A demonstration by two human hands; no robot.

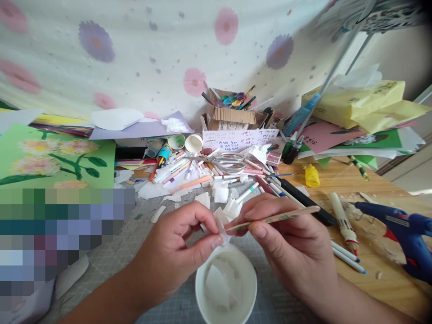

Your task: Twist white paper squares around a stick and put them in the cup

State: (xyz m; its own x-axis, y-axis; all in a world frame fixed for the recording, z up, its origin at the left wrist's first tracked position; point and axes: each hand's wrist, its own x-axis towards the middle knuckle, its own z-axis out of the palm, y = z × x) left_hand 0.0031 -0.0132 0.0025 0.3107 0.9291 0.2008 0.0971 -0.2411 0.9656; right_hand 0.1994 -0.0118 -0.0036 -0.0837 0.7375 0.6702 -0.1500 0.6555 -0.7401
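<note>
A small piece of translucent white paper [222, 227] is pinched between the thumb and finger of my left hand [189, 245]. My right hand [292, 245] grips a flat wooden stick [280, 216] with green marks on it. The stick's left tip meets the paper, or lies very close to it. Just below both hands stands a white paper cup [200, 292], its mouth facing me. Whitish material and a pale scrap [218, 283] lie inside the cup.
A blue glue gun [398, 220] lies at the right on the wooden table. Behind my hands are scissors [229, 162], several markers and torn white paper scraps [221, 195]. A yellow clay lump [312, 176] sits right of them. Green flower artwork [60, 157] stands at the left.
</note>
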